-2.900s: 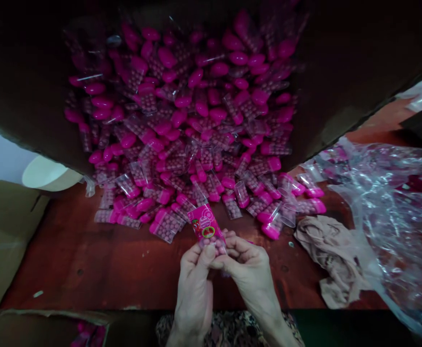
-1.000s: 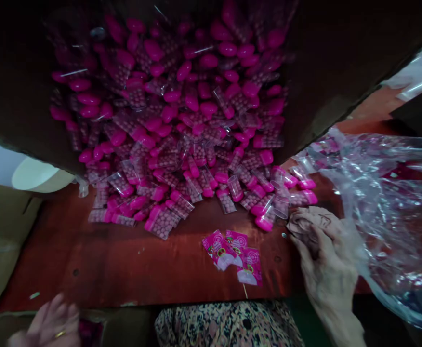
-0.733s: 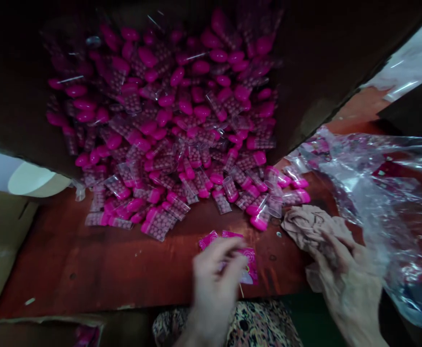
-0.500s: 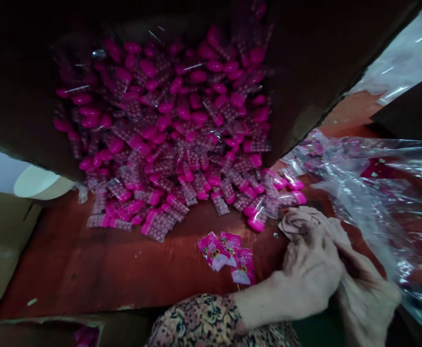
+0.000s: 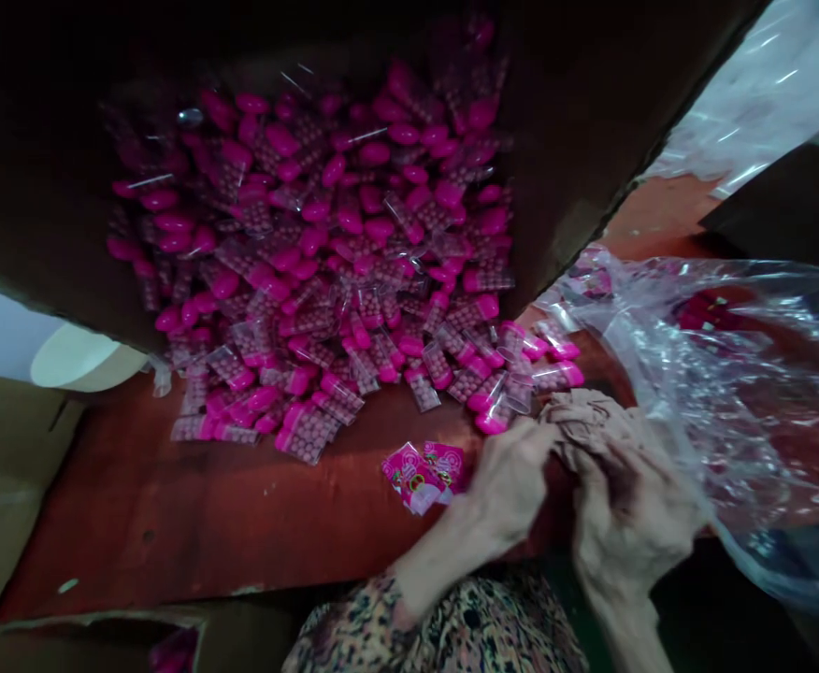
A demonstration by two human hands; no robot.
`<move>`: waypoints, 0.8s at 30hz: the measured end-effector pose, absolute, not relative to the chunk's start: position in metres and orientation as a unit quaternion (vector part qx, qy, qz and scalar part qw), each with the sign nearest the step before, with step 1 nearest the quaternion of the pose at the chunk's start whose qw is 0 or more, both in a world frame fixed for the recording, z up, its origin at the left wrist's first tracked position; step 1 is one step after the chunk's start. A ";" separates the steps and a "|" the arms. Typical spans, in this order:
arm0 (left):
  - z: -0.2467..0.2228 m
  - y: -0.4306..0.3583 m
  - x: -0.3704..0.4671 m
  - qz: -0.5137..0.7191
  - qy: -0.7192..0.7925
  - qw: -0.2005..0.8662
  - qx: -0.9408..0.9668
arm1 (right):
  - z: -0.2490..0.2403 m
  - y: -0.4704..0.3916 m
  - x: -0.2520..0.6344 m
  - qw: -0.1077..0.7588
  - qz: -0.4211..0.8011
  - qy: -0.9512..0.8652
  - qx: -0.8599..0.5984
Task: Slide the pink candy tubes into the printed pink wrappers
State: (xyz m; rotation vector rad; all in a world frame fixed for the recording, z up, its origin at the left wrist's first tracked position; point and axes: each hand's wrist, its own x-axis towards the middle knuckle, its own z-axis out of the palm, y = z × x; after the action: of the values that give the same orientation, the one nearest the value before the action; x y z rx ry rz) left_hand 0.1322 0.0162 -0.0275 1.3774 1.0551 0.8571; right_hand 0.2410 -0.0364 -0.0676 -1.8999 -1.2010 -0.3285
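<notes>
My left hand (image 5: 511,481) is closed at the left edge of a crumpled beige cloth (image 5: 581,411), its fingers pinched together there. My right hand (image 5: 640,509) lies over the right side of the same cloth, fingers curled into its folds. Just left of my left hand, pink printed packets (image 5: 416,477) overlap on the red tabletop (image 5: 255,519). Beyond both hands spreads a large heap of small clear tubes with pink caps (image 5: 374,341), filled with little pale beads.
A big dark cardboard box (image 5: 592,121) lies open around the heap. Clear plastic bags (image 5: 696,402) cover the right side. A pale bowl-like container (image 5: 87,360) stands at left, by another carton (image 5: 9,477). An open box (image 5: 101,645) sits below the table edge.
My left hand has moved left, away from my right hand, towards the cloth's left edge. The nearest pink packet is no longer visible; my left hand and forearm now cover that area.
</notes>
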 end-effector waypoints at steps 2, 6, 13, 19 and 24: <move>-0.030 0.015 0.094 0.371 0.469 0.531 0.601 | -0.065 -0.041 0.209 0.409 -0.117 -0.567 -0.705; -0.041 0.007 0.026 0.382 0.607 0.338 0.610 | -0.067 -0.038 0.154 0.386 0.088 -0.681 -0.616; -0.056 -0.012 0.004 0.337 0.649 0.268 0.627 | -0.074 -0.026 0.131 0.356 0.140 -0.691 -0.614; -0.051 -0.009 0.001 0.367 0.638 0.328 0.593 | -0.065 -0.029 0.135 0.388 0.149 -0.669 -0.616; -0.036 -0.006 -0.002 0.397 0.609 0.375 0.576 | -0.061 -0.028 0.135 0.469 0.238 -0.603 -0.599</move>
State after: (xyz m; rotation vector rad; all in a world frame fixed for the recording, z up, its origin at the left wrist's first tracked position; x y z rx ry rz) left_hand -0.0016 -0.0058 -0.0359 1.4735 1.5579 1.0173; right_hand 0.1349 -0.0284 -0.0608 -1.4694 -1.4792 0.5844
